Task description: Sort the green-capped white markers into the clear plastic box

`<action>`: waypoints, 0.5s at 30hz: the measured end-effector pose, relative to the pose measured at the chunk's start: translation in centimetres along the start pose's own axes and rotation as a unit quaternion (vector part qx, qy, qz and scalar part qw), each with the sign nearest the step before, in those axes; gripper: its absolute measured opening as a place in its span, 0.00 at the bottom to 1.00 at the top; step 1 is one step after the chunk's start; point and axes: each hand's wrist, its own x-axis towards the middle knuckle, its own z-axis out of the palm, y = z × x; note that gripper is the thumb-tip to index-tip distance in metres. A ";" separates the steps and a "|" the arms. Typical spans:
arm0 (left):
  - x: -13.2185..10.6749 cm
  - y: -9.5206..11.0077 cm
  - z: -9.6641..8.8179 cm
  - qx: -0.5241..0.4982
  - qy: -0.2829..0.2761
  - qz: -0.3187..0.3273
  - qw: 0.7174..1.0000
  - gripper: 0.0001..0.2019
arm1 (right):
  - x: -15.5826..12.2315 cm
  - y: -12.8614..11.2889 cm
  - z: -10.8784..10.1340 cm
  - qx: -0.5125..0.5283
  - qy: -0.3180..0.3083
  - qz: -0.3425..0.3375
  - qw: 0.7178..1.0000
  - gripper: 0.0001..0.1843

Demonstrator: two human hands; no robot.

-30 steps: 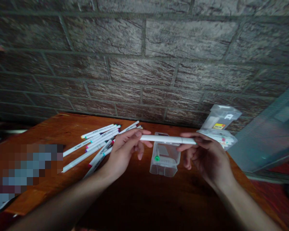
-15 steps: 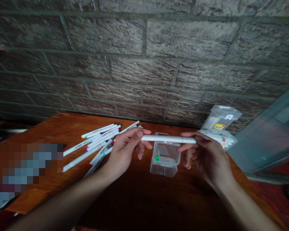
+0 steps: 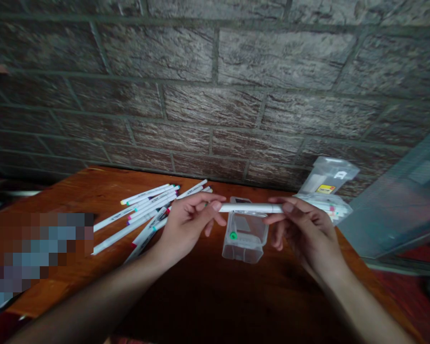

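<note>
Both my hands hold one white marker level above the wooden table. My left hand pinches its left end between thumb and fingers. My right hand pinches its right end. Just below the marker stands a clear plastic marker box, open at the top, with one green-capped marker inside. A loose pile of white markers with coloured caps lies on the table left of my left hand.
A brick wall rises right behind the table. A clear plastic case with more markers lies at the back right, behind my right hand. A glass pane leans at the right. A blurred patch covers the left table edge.
My two hands have drawn a little closer together along the marker, so less of its white barrel shows between them. Nothing else has moved.
</note>
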 end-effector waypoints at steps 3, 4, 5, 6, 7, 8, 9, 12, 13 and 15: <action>-0.1 -0.2 -0.1 0.012 -0.007 0.001 1.000 0.13 | 0.0 0.2 -0.1 -0.016 0.001 -0.006 1.000 0.13; -0.1 -0.3 -0.1 0.015 -0.010 0.000 1.000 0.12 | 0.1 0.3 -0.2 -0.022 0.000 -0.009 1.000 0.13; -0.2 -0.3 -0.1 0.017 -0.012 -0.002 1.000 0.11 | 0.1 0.4 -0.2 -0.028 -0.001 -0.012 1.000 0.13; -0.2 -0.3 -0.1 0.017 -0.014 -0.003 1.000 0.10 | 0.1 0.5 -0.3 -0.033 -0.004 -0.014 0.999 0.12; -0.2 -0.3 -0.1 0.017 -0.015 -0.004 1.000 0.09 | 0.1 0.6 -0.3 -0.037 -0.005 -0.017 0.999 0.12; -0.2 -0.3 -0.1 0.017 -0.016 -0.003 1.000 0.09 | 0.1 0.7 -0.4 -0.040 -0.007 -0.020 0.999 0.11; -0.2 -0.3 -0.1 0.018 -0.017 -0.003 1.000 0.08 | 0.1 0.9 -0.5 -0.044 -0.006 -0.024 0.999 0.11; -0.2 -0.1 0.0 0.033 -0.012 0.007 0.999 0.08 | 0.1 1.3 -0.7 -0.057 0.000 -0.035 0.998 0.11; -0.2 -0.1 0.0 0.042 -0.008 0.012 0.999 0.08 | 0.1 1.4 -0.8 -0.063 0.002 -0.038 0.997 0.12; -0.2 0.0 0.0 0.064 0.001 0.019 0.998 0.09 | 0.0 1.5 -0.8 -0.078 0.007 -0.040 0.996 0.12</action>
